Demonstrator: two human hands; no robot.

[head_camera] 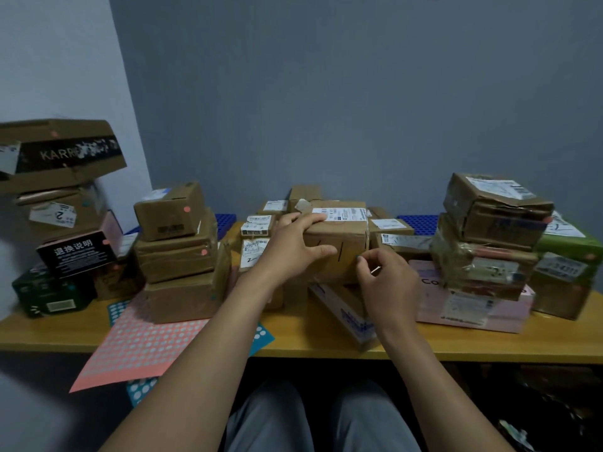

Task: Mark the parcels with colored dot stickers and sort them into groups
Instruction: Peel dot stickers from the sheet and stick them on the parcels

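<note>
Now, left hand (pixel 293 246) gripping parcel (pixel 347 238), arm (pixel 208 340) outstretched

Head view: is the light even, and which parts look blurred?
Head view: dim, bluish light, no glare; left stack of parcels blurred; central parcel under the left hand sharper; teal sticker in the right hand barely resolved.
</note>
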